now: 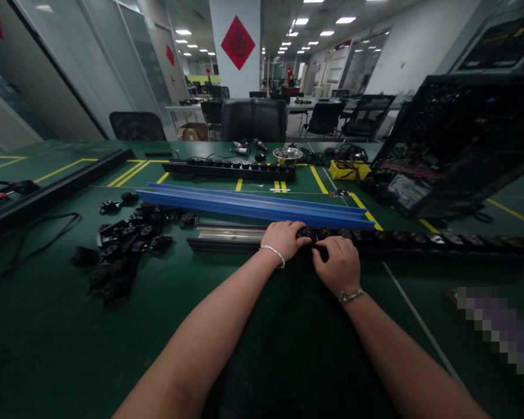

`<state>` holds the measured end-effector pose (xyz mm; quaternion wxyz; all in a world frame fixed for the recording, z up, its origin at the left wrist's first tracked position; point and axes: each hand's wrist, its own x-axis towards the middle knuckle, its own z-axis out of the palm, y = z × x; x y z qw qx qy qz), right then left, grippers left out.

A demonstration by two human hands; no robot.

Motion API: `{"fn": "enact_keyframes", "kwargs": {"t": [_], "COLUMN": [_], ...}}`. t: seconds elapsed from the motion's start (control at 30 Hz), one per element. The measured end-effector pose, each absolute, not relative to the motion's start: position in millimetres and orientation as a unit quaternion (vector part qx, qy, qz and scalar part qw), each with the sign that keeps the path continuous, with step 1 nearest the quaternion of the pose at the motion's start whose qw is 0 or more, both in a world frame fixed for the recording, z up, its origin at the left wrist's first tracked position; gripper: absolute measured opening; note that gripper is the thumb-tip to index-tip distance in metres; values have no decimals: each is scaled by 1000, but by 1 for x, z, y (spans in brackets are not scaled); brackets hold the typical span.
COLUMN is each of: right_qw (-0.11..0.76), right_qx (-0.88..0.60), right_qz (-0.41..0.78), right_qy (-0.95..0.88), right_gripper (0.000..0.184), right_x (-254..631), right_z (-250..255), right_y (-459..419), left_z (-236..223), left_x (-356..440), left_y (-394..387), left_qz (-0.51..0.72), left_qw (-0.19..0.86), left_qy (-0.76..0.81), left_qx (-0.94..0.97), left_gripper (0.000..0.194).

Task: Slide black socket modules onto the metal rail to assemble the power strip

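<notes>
A long dark metal channel [227, 245] lies across the green table, its left stretch bare and shiny inside. Black modules [436, 240] fill the stretch to the right. Over the channel, my left hand [283, 240] is closed, thumb and fingers round a small black module [305, 233] seated in it. Close beside, my right hand [339, 265] curls over the channel's near edge, fingers bent at the same row of modules; its fingertips are partly hidden. A heap of loose black modules [135, 233] lies to the left.
Behind the channel lies a blue rail [253, 206], with another filled black rail [227, 170] farther back. A metal bowl [287, 154] and yellow box [348, 170] stand at the back. An open black computer case [463, 145] rises at right. A long black rail [61, 186] lies left.
</notes>
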<state>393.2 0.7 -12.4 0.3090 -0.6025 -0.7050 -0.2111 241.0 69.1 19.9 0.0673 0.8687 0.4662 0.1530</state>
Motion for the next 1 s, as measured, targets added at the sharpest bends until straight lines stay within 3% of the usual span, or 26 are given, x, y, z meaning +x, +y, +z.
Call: {"fn": "enact_keyframes", "kwargs": {"t": [1.0], "right_qw": [320], "right_qx": [-596], "right_qz": [-193], "right_qy": [-711], "right_gripper": [9], "right_x": [395], "right_z": [-13], "right_y": [2], "left_z": [29], "left_x": [173], "left_y": [74], "left_qz": [141], "left_qw": [96], "left_qy": [465], "left_qx": [869], "left_gripper": [35]}}
